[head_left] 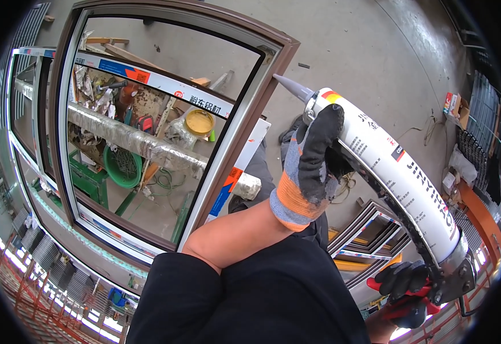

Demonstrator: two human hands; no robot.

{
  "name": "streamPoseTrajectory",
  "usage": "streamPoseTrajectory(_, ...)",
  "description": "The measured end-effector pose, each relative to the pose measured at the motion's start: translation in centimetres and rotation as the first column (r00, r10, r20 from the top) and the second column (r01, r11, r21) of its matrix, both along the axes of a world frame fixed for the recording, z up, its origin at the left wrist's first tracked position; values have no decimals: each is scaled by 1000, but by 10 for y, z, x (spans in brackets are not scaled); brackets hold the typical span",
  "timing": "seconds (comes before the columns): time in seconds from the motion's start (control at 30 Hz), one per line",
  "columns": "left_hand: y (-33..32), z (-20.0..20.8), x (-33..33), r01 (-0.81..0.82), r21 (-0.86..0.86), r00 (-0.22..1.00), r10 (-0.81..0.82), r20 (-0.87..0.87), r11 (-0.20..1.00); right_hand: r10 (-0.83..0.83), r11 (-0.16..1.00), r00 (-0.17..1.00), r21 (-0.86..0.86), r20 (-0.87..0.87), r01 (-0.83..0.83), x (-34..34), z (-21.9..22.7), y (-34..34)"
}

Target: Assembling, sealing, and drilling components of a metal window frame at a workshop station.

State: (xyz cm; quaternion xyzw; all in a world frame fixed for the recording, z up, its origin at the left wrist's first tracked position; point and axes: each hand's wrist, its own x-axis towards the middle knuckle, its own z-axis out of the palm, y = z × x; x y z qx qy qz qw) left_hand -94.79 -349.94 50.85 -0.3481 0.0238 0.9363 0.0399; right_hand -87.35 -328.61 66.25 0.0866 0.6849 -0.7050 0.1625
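Note:
A caulking gun (383, 192) loaded with a white sealant tube (402, 166) slants across the right side of the view. My left hand (314, 163), in a grey and orange glove with black coating, is closed around its front end. At the lower right my right hand (402, 289), gloved in black and red, grips the handle, partly hidden behind the gun's rear end. The grey nozzle (293, 88) points up and left; its tip meets the outer edge of a brown window frame (266, 80) just below the frame's upper right corner. Whether sealant comes out I cannot tell.
Through the framed glass show a green bucket (108, 172) of small metal parts, a yellow round tub (199, 122) and a film-wrapped bar (147, 140). More window frames (370, 229) lie low on the right. A cardboard box (456, 109) and an orange beam (482, 215) stand farther right.

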Motion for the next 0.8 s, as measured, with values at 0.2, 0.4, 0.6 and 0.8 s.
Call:
streamPoseTrajectory(0.2, -5, 2, 7, 39, 16, 998, -38, -42, 999, 208, 943, 978, -262, -26, -207, 8, -21, 49)
streamPoseTrajectory(0.4, -3, -4, 16, 17, 26, 1000, -17, -26, 1000, 285, 917, 957, -309, 61, -253, -9, -4, 33)
streamPoseTrajectory(0.6, -5, -7, 26, 74, -31, 995, -76, -63, 997, 342, 911, 917, -313, 206, -269, -34, 26, -5)
streamPoseTrajectory(0.8, -7, -2, 27, 36, 47, 999, -36, -3, 998, 113, 993, 973, -56, 201, -104, -16, 22, -54)
